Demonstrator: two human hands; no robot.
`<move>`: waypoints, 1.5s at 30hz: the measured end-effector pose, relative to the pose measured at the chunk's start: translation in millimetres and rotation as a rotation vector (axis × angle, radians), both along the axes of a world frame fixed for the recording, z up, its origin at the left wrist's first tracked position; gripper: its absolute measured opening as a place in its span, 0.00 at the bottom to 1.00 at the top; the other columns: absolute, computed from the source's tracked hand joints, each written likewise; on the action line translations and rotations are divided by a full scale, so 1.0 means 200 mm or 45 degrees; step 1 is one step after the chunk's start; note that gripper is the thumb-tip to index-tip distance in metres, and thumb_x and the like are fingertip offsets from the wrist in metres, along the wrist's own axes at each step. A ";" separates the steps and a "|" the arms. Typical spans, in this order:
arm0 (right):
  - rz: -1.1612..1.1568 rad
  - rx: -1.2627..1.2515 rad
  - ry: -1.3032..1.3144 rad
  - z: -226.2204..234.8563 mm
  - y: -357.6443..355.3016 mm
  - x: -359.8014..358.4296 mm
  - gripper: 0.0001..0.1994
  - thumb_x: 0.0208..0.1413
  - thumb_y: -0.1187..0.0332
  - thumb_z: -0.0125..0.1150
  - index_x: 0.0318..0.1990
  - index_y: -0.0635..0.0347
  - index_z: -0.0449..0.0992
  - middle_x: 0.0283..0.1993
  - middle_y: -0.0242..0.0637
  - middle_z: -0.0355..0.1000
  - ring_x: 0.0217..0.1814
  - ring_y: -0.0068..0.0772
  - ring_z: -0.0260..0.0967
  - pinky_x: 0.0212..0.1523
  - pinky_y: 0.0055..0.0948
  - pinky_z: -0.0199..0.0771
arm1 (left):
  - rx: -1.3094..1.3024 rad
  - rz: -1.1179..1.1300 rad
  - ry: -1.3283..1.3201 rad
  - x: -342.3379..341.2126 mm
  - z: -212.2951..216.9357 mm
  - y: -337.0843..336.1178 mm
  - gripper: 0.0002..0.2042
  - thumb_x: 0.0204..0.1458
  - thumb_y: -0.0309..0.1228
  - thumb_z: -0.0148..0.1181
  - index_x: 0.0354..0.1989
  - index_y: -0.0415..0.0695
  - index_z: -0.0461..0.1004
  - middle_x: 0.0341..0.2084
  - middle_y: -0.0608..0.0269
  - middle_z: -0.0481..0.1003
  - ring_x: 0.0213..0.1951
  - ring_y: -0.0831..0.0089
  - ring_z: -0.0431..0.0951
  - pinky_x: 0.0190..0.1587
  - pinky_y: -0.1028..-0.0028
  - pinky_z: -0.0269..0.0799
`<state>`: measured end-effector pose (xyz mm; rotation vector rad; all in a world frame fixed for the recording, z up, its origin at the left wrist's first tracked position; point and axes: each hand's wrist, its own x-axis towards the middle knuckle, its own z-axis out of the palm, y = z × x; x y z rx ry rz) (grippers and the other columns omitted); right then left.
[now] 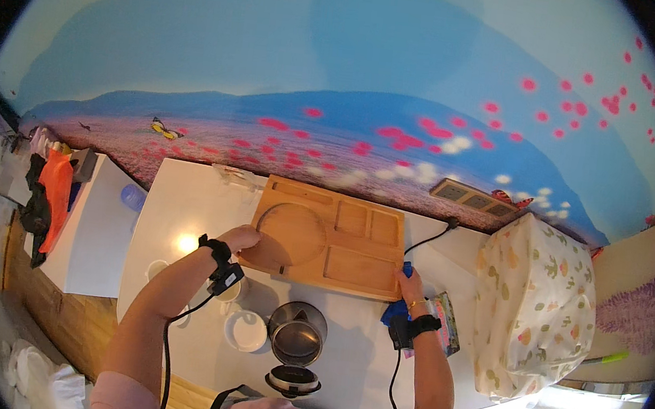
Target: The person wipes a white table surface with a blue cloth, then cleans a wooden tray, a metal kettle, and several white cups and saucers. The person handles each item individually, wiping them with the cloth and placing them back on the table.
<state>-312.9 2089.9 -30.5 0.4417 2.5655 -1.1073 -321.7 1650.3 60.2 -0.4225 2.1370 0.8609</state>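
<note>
A wooden tray with one round hollow and several rectangular ones spans the back of the white table. My left hand grips its left edge, fingers closed round the rim. At the tray's lower right corner, my right hand is closed on the edge, and something blue, perhaps a cloth, shows by its fingers. Whether the tray rests on the table or is raised, I cannot tell. Nearer to me stand an open metal pot and a white cup, with a second white cup partly behind my left wrist.
A dark round lid-like piece lies at the near table edge. A cover with a cactus print drapes a bulky item on the right. A black cable runs to the wall outlets. A white cabinet stands left.
</note>
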 end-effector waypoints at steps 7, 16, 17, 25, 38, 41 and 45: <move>0.014 0.183 0.156 -0.02 -0.02 -0.03 0.26 0.46 0.48 0.56 0.42 0.64 0.71 0.40 0.52 0.72 0.44 0.52 0.68 0.44 0.40 0.66 | -0.053 -0.024 -0.134 -0.05 -0.15 0.02 0.19 0.51 0.35 0.50 0.47 0.34 0.65 0.42 0.50 0.70 0.39 0.62 0.73 0.37 0.66 0.73; 0.147 0.377 -0.060 0.06 -0.10 -0.02 0.28 0.48 0.48 0.53 0.48 0.63 0.66 0.42 0.58 0.70 0.46 0.58 0.67 0.46 0.46 0.66 | -0.585 -1.251 0.346 -0.09 -0.53 -0.07 0.06 0.43 0.23 0.57 0.30 0.36 0.75 0.26 0.54 0.76 0.31 0.64 0.77 0.31 0.67 0.73; 0.178 0.377 -0.048 0.06 -0.11 -0.02 0.28 0.48 0.49 0.53 0.49 0.63 0.66 0.42 0.59 0.70 0.46 0.60 0.67 0.46 0.47 0.66 | -0.559 -1.085 0.369 -0.09 -0.57 -0.06 0.07 0.45 0.24 0.52 0.29 0.37 0.76 0.29 0.51 0.76 0.33 0.60 0.77 0.34 0.66 0.73; 0.221 0.499 0.001 0.05 -0.16 -0.04 0.21 0.50 0.52 0.53 0.43 0.61 0.66 0.35 0.59 0.71 0.39 0.61 0.69 0.40 0.51 0.68 | -0.370 -0.339 0.141 -0.04 -0.50 -0.07 0.11 0.48 0.28 0.47 0.30 0.35 0.76 0.33 0.47 0.76 0.36 0.56 0.77 0.37 0.64 0.73; 0.243 0.749 0.103 0.18 -0.25 0.05 0.19 0.51 0.54 0.55 0.40 0.60 0.63 0.37 0.54 0.71 0.38 0.57 0.70 0.36 0.47 0.71 | -0.200 -0.259 0.257 0.00 -0.10 0.04 0.21 0.55 0.41 0.45 0.43 0.32 0.68 0.38 0.40 0.73 0.42 0.51 0.73 0.46 0.60 0.68; 0.222 0.721 0.124 0.25 -0.24 0.04 0.18 0.51 0.58 0.56 0.41 0.61 0.63 0.37 0.55 0.71 0.39 0.55 0.70 0.37 0.46 0.72 | -0.113 -0.196 0.394 0.03 -0.05 0.05 0.24 0.54 0.44 0.48 0.49 0.33 0.63 0.38 0.42 0.73 0.42 0.54 0.74 0.43 0.62 0.69; 0.058 0.434 0.352 0.41 -0.20 0.07 0.19 0.50 0.58 0.56 0.43 0.64 0.65 0.35 0.57 0.72 0.38 0.57 0.70 0.37 0.47 0.72 | 0.029 -0.322 0.482 0.10 0.04 0.10 0.25 0.54 0.45 0.50 0.52 0.36 0.60 0.42 0.48 0.73 0.43 0.61 0.75 0.43 0.68 0.70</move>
